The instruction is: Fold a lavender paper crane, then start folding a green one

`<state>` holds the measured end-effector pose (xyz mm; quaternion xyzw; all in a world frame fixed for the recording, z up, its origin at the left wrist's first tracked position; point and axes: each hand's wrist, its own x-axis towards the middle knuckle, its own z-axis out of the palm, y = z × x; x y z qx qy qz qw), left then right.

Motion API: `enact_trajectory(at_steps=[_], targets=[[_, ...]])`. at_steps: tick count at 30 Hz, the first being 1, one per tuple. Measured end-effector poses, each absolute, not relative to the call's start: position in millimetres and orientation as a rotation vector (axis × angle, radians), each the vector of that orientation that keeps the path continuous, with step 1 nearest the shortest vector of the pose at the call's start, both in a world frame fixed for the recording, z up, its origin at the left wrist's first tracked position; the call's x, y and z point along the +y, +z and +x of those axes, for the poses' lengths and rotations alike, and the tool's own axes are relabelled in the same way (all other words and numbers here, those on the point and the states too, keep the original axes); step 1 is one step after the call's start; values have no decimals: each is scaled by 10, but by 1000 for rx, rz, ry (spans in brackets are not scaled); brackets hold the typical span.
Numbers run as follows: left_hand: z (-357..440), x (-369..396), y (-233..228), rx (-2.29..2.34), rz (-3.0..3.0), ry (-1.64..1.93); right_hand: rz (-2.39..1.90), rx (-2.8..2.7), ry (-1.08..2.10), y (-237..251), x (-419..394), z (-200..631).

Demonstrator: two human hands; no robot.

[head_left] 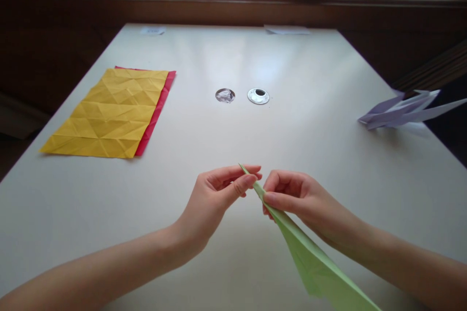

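Pinching a long, narrow folded green paper point(310, 257) over the smooth white table point(233, 136), the left hand point(215, 199) grips its pointed tip, fingers closed tight, and the right hand point(295, 197) clamps just behind. Left of it lies a creased yellow sheet point(109, 114) on a red sheet point(155, 114); right, a purple folded model point(401, 112).

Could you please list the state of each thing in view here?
Green paper: folded to a point, pinched by both hands.
Left hand: pinching the tip.
Right hand: gripping below.
Yellow sheet: creased, flat on a red sheet.
Purple model: folded, on table.
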<state>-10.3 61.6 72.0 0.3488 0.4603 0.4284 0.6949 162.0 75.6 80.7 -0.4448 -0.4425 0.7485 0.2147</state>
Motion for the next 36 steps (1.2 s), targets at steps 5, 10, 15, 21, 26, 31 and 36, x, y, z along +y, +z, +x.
enact_trajectory(at_steps=[5, 10, 15, 21, 26, 31, 36], targets=[[-104, 594, 754, 997, 777, 984, -1191, -1181, 2121, 838, 747, 1624], [-109, 576, 796, 1012, 805, 993, -1194, -1240, 2082, 863, 733, 1633], [-123, 570, 830, 1048, 870, 979, -1261, -1277, 2021, 894, 719, 1626], [-156, 574, 821, 1113, 840, 1012, -1300, -1315, 2006, 893, 707, 1628], [-162, 573, 847, 1088, 781, 984, -1295, -1334, 1958, 896, 702, 1622], [-153, 578, 862, 1074, 716, 991, -1291, -1349, 1931, 905, 700, 1617], [-154, 576, 866, 1091, 691, 992, -1273, -1328, 1942, 907, 693, 1618]])
